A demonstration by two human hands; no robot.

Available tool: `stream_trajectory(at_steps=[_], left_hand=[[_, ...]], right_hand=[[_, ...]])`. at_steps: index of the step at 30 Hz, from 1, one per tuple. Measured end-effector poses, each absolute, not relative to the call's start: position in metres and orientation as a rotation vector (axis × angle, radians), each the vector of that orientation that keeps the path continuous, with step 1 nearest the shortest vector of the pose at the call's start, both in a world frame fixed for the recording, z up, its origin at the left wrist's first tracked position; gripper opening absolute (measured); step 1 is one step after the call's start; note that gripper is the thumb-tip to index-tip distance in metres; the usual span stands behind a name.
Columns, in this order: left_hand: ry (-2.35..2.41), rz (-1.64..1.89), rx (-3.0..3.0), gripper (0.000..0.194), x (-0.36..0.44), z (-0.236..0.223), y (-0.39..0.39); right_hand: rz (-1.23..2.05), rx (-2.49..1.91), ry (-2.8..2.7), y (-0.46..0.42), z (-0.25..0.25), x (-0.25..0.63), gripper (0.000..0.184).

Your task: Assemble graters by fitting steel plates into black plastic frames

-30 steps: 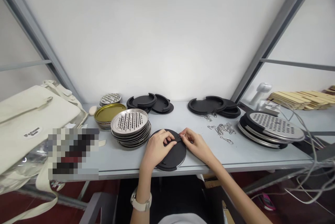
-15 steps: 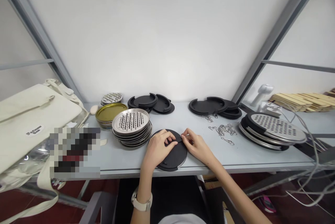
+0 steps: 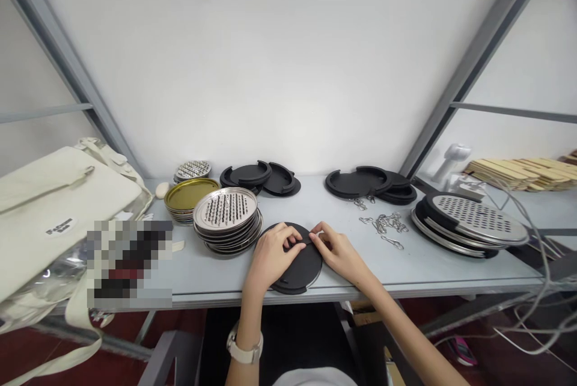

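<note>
A black round plate (image 3: 301, 269) lies flat near the table's front edge, with a raised lip along its near side. Curled over its upper left part is my left hand (image 3: 276, 255), thumb and fingertips pressed on the plate. My right hand (image 3: 338, 252) is at the upper right rim, thumb and index finger pinched together. Whatever sits between those fingertips is mostly hidden; a moment ago a small shiny metal piece showed there. To the left stands a stack of round metal graters (image 3: 228, 211). Loose small metal clips (image 3: 388, 223) lie to the right.
Black round holders (image 3: 252, 175) and more holders (image 3: 360, 183) lie along the wall. Gold lids (image 3: 192, 193) are stacked behind the graters. Larger graters (image 3: 478, 217) occupy the right side. A cream bag (image 3: 67, 193) covers the left end; cables (image 3: 543, 254) hang at right.
My right fingertips have closed slightly inward at the plate's rim, covering the shiny metal piece that showed before. My left hand and the plate stay in place.
</note>
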State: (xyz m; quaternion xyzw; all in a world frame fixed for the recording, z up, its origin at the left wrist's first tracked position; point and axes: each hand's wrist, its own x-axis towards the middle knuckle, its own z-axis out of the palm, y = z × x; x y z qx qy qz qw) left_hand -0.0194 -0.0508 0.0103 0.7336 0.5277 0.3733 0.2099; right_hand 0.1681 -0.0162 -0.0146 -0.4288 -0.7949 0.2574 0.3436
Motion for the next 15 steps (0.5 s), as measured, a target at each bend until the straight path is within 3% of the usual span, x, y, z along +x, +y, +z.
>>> stream_trajectory(at_steps=[15], left_hand=[[1.467, 1.028, 2.033, 0.006, -0.0202, 0.0100, -0.0505]], right_hand=[[0.653, -1.065, -1.894, -0.0133, -0.0115, 0.1731, 0.015]])
